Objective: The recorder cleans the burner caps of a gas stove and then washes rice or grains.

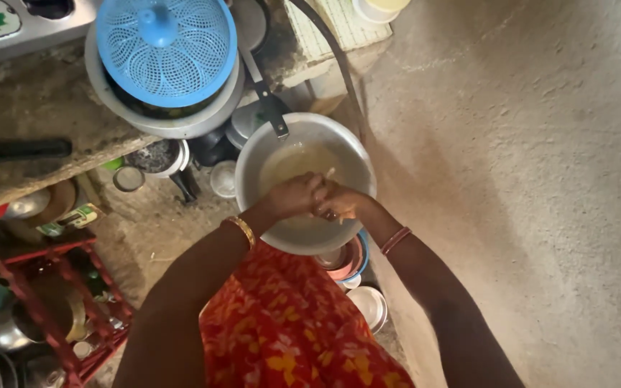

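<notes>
Together, both hands' fingers [325,192] curled shut, meeting over steel bowl [267,147], cloudy liquid [292,159]

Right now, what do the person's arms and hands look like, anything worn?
Both forearms are bare, with no sleeves and no gloves. The left hand has a gold-coloured bangle at its wrist. The right hand has thin red-pink bangles at its wrist. Any rings cannot be made out.

Bare floor [540,179] right of the basin [282,237]; crowded pots [181,158] to its left.
</notes>
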